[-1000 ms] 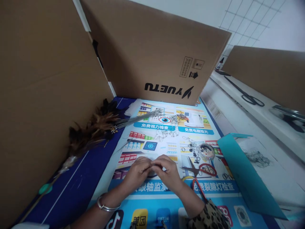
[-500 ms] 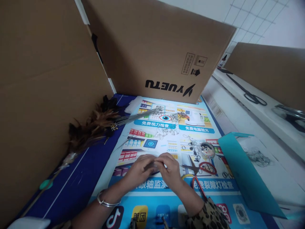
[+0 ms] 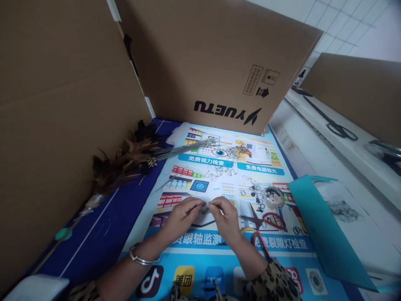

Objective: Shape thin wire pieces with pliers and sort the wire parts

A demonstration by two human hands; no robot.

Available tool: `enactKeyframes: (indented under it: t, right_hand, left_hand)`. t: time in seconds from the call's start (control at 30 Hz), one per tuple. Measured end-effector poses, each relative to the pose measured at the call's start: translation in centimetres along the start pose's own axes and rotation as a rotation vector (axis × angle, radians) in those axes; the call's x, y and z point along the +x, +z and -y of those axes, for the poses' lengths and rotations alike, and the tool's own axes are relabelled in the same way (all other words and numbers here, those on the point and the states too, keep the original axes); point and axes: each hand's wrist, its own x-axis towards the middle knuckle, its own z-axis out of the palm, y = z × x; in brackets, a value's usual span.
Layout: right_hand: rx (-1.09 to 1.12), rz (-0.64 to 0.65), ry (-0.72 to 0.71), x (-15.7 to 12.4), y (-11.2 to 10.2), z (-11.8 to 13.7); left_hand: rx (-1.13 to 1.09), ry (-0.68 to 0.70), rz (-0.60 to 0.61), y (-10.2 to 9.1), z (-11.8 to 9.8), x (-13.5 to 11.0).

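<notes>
My left hand [image 3: 181,216] and my right hand [image 3: 226,217] meet over a printed blue poster [image 3: 219,267] on the table. Both hands pinch a small grey piece [image 3: 205,207] between their fingertips; I cannot make out what it is. A silver bangle [image 3: 140,257] sits on my left wrist. Red-handled scissors [image 3: 266,219] lie just right of my right hand. Small metal rings and wire bits [image 3: 255,196] are scattered beyond the scissors.
A brown feather bundle [image 3: 125,165] with thin wire stems [image 3: 188,148] lies at the left. Cardboard panels [image 3: 213,62] wall the back and left. A teal folder [image 3: 322,234] holding a bag of metal parts lies right. Black scissors [image 3: 338,127] rest on the far ledge.
The view has tilted a little, so everything sits slightly higher in the picture. My fingertips have drawn slightly apart, and the small grey piece now shows between them.
</notes>
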Motion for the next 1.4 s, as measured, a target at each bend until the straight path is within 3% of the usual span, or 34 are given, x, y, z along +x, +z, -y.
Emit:
enactKeyframes:
  t: [0.2,0.4,0.9,1.17,1.4]
  right_hand:
    - [0.101,0.031,0.134,-0.1,-0.2,0.1]
    - [0.056,0.04,0.113,-0.1,-0.2,0.3]
    - [0.072,0.02,0.129,-0.2,0.1,0.3]
    - [0.234,0.053,0.237,0.2,-0.2,0.8]
    - [0.432,0.171,0.357,0.0,0.2,0.7]
  left_hand:
    - [-0.037,-0.045,0.097,-0.1,-0.6,0.0]
    - [-0.013,-0.067,0.151,0.1,-1.1,0.0]
    - [-0.082,-0.217,0.155,1.0,-0.5,-0.3]
    - [-0.385,-0.338,0.239,1.4,-1.0,-0.5]
    - [-0.543,-0.37,0.277,1.1,-1.1,-0.6]
